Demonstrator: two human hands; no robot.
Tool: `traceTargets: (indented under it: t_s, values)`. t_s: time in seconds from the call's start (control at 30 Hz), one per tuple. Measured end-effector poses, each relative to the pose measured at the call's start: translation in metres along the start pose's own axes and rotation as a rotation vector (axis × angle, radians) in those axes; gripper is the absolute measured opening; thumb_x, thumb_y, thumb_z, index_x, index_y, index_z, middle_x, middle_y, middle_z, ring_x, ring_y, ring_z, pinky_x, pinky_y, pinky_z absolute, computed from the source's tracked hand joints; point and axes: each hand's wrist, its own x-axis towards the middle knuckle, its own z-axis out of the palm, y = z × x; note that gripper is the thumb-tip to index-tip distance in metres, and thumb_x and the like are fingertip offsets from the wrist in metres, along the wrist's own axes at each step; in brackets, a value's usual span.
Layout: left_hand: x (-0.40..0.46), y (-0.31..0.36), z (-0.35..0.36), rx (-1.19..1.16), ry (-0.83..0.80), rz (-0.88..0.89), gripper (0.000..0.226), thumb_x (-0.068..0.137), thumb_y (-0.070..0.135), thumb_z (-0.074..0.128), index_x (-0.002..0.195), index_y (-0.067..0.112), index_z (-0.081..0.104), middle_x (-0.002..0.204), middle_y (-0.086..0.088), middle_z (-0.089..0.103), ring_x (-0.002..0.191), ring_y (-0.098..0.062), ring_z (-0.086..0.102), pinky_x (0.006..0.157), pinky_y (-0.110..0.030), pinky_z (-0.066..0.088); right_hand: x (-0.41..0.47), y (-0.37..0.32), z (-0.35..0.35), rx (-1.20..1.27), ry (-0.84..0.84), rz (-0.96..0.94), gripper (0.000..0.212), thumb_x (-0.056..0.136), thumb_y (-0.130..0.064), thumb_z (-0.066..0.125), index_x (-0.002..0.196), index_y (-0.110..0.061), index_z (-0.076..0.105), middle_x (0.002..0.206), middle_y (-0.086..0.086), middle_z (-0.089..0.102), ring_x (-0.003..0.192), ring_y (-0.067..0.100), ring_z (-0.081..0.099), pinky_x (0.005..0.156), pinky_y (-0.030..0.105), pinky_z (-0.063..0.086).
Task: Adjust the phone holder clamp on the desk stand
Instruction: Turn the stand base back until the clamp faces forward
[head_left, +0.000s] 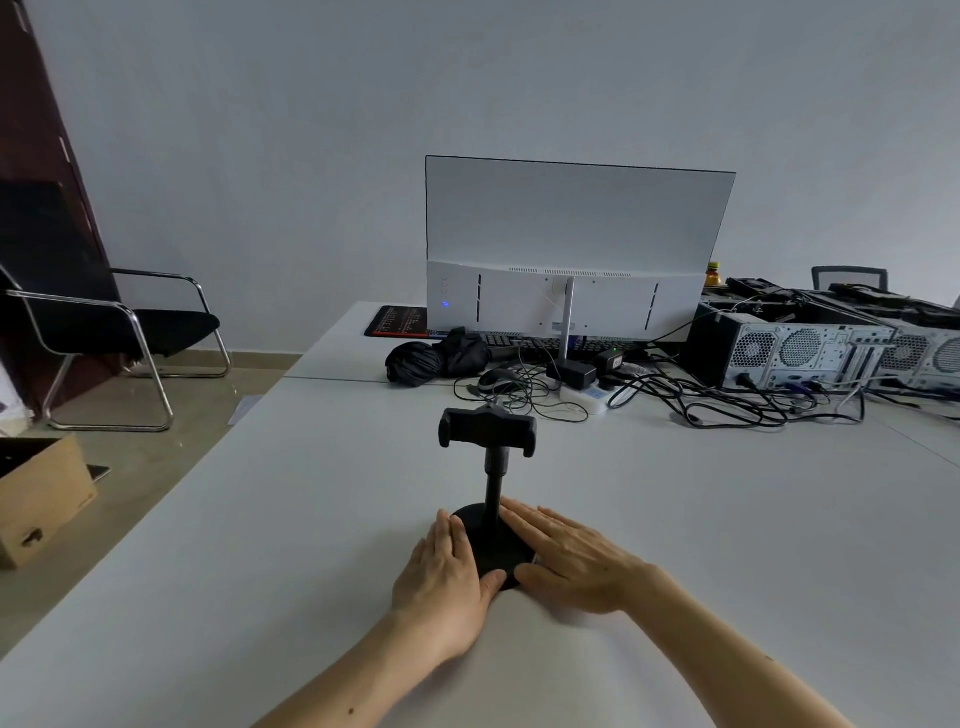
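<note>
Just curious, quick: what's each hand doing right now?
Left hand: open, flat against the stand base.
Right hand: open, flat on the base.

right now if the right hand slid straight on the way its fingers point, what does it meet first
Probably the thin black upright pole of the phone stand: the right hand lies flat on the round black base, fingertips already beside the pole.

Tabletop (260, 545): smooth, matt, pale grey laminate look. Desk stand (493, 540) and phone holder clamp (487, 428): black, matt, plastic-looking. Monitor (566, 249) at 12 o'clock: white plastic back, satin, on a brushed metal leg. Computer case (789, 353) at 2 o'clock: bare perforated sheet metal. Chair (119, 332) at 10 o'clock: glossy chromed tube, black cloth seat. Box (41, 493) at 9 o'clock: brown corrugated cardboard. Floor (171, 410): glossy tile.
</note>
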Motion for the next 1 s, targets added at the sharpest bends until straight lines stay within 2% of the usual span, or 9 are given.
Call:
traceTargets:
  t_s: [0.27, 0.53, 0.73, 0.83, 1.0]
  values:
    - [0.000, 0.006, 0.006, 0.053, 0.044, -0.054, 0.085, 0.096, 0.056, 0.026, 0.148, -0.002, -0.007, 0.161, -0.021, -0.004, 0.150, -0.031, 0.007, 0.120, -0.035, 0.010, 0.001, 0.009, -0.001, -0.027, 0.001, -0.025, 0.065, 0.100, -0.052, 0.024, 0.153, -0.030, -0.006, 0.163, -0.013, -0.005, 0.148, -0.001, -0.003, 0.120, 0.023, -0.004]
    - [0.000, 0.002, 0.002, 0.028, 0.035, -0.034, 0.085, 0.094, 0.059, 0.026, 0.149, 0.001, -0.005, 0.162, -0.019, -0.003, 0.150, -0.029, 0.007, 0.120, -0.035, 0.011, -0.002, 0.006, -0.001, 0.002, -0.005, 0.001, 0.063, 0.100, -0.050, 0.023, 0.153, -0.031, -0.007, 0.162, -0.013, -0.007, 0.146, -0.003, -0.005, 0.117, 0.019, -0.007]
    - [0.010, -0.013, -0.003, -0.012, -0.001, 0.037, 0.086, 0.093, 0.061, 0.023, 0.149, 0.004, -0.009, 0.161, -0.016, -0.014, 0.150, -0.027, -0.004, 0.119, -0.033, 0.001, -0.007, 0.001, 0.000, -0.002, 0.042, 0.045, 0.068, 0.098, -0.058, 0.021, 0.153, -0.028, -0.008, 0.162, -0.012, -0.009, 0.136, -0.010, -0.016, 0.102, 0.005, -0.019]
    - [0.016, -0.019, -0.004, -0.031, -0.048, 0.101, 0.086, 0.093, 0.062, 0.023, 0.149, 0.006, -0.011, 0.161, -0.013, -0.018, 0.150, -0.024, -0.008, 0.119, -0.032, -0.002, -0.007, -0.006, 0.001, 0.008, 0.053, 0.050, 0.073, 0.097, -0.062, 0.020, 0.153, -0.026, -0.009, 0.163, -0.009, -0.010, 0.139, -0.006, -0.016, 0.106, 0.008, -0.018]
    - [0.017, -0.027, -0.005, -0.053, -0.086, 0.172, 0.084, 0.095, 0.058, 0.025, 0.149, 0.007, -0.013, 0.160, -0.011, -0.021, 0.149, -0.020, -0.013, 0.115, -0.027, -0.008, -0.002, -0.017, 0.009, 0.019, 0.054, 0.087, 0.075, 0.096, -0.062, 0.021, 0.154, -0.020, -0.004, 0.164, -0.004, -0.007, 0.149, 0.007, -0.008, 0.118, 0.021, -0.007]
